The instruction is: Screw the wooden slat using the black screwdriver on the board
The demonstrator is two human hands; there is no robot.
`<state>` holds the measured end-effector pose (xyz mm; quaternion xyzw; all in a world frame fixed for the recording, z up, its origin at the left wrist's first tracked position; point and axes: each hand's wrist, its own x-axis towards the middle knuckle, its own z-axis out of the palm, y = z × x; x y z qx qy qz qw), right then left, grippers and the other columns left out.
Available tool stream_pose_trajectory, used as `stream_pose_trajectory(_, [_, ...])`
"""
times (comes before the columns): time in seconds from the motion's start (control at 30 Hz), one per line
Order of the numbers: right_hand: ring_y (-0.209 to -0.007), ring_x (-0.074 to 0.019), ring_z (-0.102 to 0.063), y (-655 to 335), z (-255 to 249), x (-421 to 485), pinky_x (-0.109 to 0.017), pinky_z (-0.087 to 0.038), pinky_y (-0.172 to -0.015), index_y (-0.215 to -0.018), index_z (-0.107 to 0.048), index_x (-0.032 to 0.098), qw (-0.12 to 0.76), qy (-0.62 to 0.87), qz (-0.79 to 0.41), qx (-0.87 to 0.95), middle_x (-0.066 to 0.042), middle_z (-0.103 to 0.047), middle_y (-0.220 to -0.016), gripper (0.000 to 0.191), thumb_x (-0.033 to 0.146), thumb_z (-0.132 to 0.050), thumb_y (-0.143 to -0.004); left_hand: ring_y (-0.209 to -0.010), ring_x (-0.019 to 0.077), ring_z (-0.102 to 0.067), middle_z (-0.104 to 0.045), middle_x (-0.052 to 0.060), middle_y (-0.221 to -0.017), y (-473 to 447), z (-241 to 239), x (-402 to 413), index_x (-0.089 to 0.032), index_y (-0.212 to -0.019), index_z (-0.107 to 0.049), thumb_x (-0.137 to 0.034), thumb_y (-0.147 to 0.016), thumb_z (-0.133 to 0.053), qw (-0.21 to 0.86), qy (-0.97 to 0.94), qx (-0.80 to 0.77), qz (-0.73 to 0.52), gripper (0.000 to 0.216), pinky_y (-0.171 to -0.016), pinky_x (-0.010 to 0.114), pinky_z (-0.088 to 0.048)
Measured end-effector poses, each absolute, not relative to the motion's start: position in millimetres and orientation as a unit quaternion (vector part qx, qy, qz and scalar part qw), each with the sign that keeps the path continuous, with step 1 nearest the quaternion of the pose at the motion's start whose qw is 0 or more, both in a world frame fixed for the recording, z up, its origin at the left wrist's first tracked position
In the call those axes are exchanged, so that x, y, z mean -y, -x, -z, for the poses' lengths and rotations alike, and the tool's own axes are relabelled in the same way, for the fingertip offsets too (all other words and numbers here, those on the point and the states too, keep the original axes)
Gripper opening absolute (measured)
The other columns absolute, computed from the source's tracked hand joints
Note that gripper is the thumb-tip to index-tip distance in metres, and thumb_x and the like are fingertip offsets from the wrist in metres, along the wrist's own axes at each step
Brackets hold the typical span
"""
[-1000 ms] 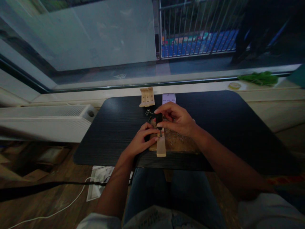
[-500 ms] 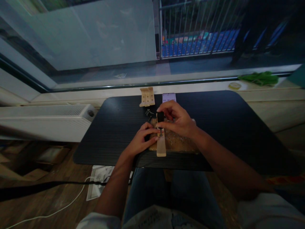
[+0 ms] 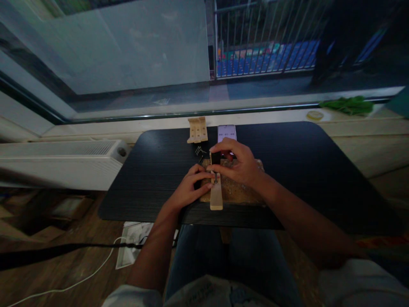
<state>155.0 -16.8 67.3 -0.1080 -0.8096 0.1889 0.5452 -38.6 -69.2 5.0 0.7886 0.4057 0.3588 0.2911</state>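
A pale wooden strip (image 3: 216,197) lies on a brown cork board (image 3: 238,192) near the front of the black table (image 3: 306,170). My left hand (image 3: 191,187) has its fingers curled against the strip's upper end. My right hand (image 3: 238,164) grips a short screwdriver with a dark handle (image 3: 215,158), held upright with its tip on the strip. A few small screws (image 3: 200,150) lie just beyond the hands.
Several wooden pieces (image 3: 197,129) and a lit phone (image 3: 226,132) rest at the table's far edge. A white radiator (image 3: 60,164) stands to the left. On the sill at the right lie a green cloth (image 3: 347,105) and a tape roll (image 3: 314,115). Cables cross the floor.
My right hand has shifted its fingers on the screwdriver handle, turning it slightly. The left hand and the strip have stayed in place.
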Motion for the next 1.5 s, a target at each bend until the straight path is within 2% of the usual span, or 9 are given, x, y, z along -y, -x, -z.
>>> stream_pose_trajectory(0.27, [-0.063,-0.0078,-0.051,-157.1,-70.2,16.5,-0.02,-0.042,-0.054,-0.105,-0.058,0.019,0.543,0.092,-0.159,0.819,0.002,-0.056,-0.08,0.026,0.026,-0.068,-0.083,-0.105,0.0219,-0.051,-0.053,0.005,-0.103,39.6,-3.7,68.9,-0.026,-0.113,-0.068,-0.04,-0.089,-0.059,0.296,-0.789,-0.407,-0.354,0.03,-0.096,0.039,-0.043])
stream_pose_trajectory(0.37, [-0.062,-0.0068,-0.049,-159.7,-74.0,17.8,-0.019,-0.041,-0.054,-0.106,-0.059,0.017,0.531,0.089,-0.171,0.825,0.001,-0.057,-0.082,0.02,0.02,-0.061,-0.086,-0.106,0.0228,-0.05,-0.052,0.006,-0.104,39.4,-3.6,68.9,-0.026,-0.113,-0.068,-0.042,-0.088,-0.058,0.303,-0.785,-0.412,-0.349,0.031,-0.098,0.041,-0.042])
stream_pose_trajectory(0.5, [-0.065,-0.0066,-0.051,-161.5,-76.7,17.3,-0.019,-0.041,-0.056,-0.11,-0.06,0.017,0.504,0.076,-0.211,0.834,0.0,-0.058,-0.083,0.022,0.015,-0.054,-0.089,-0.108,0.024,-0.05,-0.052,0.006,-0.104,38.6,-5.6,68.9,-0.025,-0.11,-0.069,-0.043,-0.088,-0.058,0.31,-0.783,-0.413,-0.347,0.031,-0.101,0.043,-0.041])
stream_pose_trajectory(0.63, [-0.067,-0.006,-0.053,-162.4,-74.1,14.1,-0.019,-0.042,-0.057,-0.111,-0.061,0.017,0.482,0.081,-0.28,0.827,0.0,-0.061,-0.088,0.022,0.02,-0.056,-0.09,-0.108,0.0241,-0.05,-0.052,0.006,-0.104,37.7,-8.6,69.7,-0.024,-0.111,-0.069,-0.042,-0.089,-0.057,0.317,-0.781,-0.416,-0.342,0.031,-0.101,0.043,-0.04])
stream_pose_trajectory(0.8, [-0.078,-0.008,-0.059,-164.1,-73.6,15.2,-0.021,-0.045,-0.062,-0.114,-0.055,0.017,0.439,0.108,-0.391,0.801,-0.005,-0.064,-0.104,0.024,0.026,-0.056,-0.091,-0.101,0.0224,-0.05,-0.05,0.006,-0.099,36.7,-11.2,70.6,-0.021,-0.11,-0.069,-0.042,-0.089,-0.056,0.313,-0.783,-0.416,-0.34,0.032,-0.094,0.041,-0.042])
stream_pose_trajectory(1.0, [-0.106,-0.0131,-0.063,-166.2,-79.0,18.4,-0.027,-0.05,-0.084,-0.109,-0.046,0.016,0.414,0.079,-0.483,0.768,-0.011,-0.063,-0.116,0.018,0.022,-0.052,-0.094,-0.094,0.0198,-0.048,-0.046,0.004,-0.094,35.9,-12.8,71.0,-0.02,-0.108,-0.069,-0.042,-0.089,-0.056,0.312,-0.782,-0.421,-0.338,0.032,-0.089,0.037,-0.043])
stream_pose_trajectory(1.3, [-0.093,-0.0095,-0.067,-165.1,-76.4,16.8,-0.024,-0.053,-0.078,-0.113,-0.044,0.016,0.398,0.067,-0.521,0.752,-0.007,-0.066,-0.105,0.022,0.021,-0.052,-0.093,-0.093,0.0191,-0.047,-0.046,0.004,-0.092,36.1,-12.4,70.3,-0.023,-0.108,-0.069,-0.045,-0.089,-0.056,0.315,-0.782,-0.417,-0.339,0.032,-0.089,0.037,-0.042])
stream_pose_trajectory(1.4, [-0.096,-0.0105,-0.066,-164.6,-77.5,16.2,-0.024,-0.053,-0.079,-0.117,-0.047,0.017,0.399,0.056,-0.511,0.759,-0.005,-0.065,-0.104,0.026,0.022,-0.054,-0.092,-0.095,0.02,-0.047,-0.047,0.004,-0.093,36.1,-12.5,70.4,-0.023,-0.108,-0.069,-0.043,-0.089,-0.056,0.312,-0.783,-0.416,-0.34,0.03,-0.091,0.038,-0.043])
stream_pose_trajectory(1.5, [-0.087,-0.0084,-0.064,-164.1,-78.3,15.8,-0.02,-0.05,-0.068,-0.118,-0.053,0.017,0.406,0.051,-0.48,0.776,-0.003,-0.063,-0.099,0.027,0.021,-0.055,-0.092,-0.101,0.0217,-0.048,-0.05,0.005,-0.098,36.8,-10.7,70.3,-0.024,-0.109,-0.069,-0.041,-0.089,-0.057,0.309,-0.783,-0.416,-0.343,0.029,-0.095,0.04,-0.042])
